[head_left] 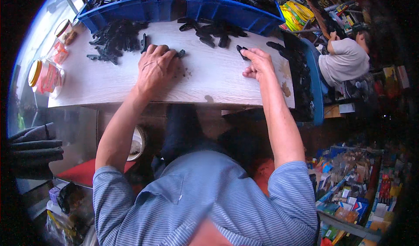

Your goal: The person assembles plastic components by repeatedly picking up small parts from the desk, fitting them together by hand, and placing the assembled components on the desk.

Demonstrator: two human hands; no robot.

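My left hand is palm down over the wooden table, its fingers curled. A small black part pokes out at its thumb side, apparently pinched there; most of it is hidden. Another black piece stands just beyond its outer fingers. To the right, my right hand pinches a short black plastic part between thumb and fingers, above the table. A heap of black plastic parts lies beyond my left hand, and a looser pile lies between the hands, farther back.
Two blue bins full of black parts stand along the table's far edge. Jars line the left side. A blue tub holding black parts is at the right, with a seated person beyond it.
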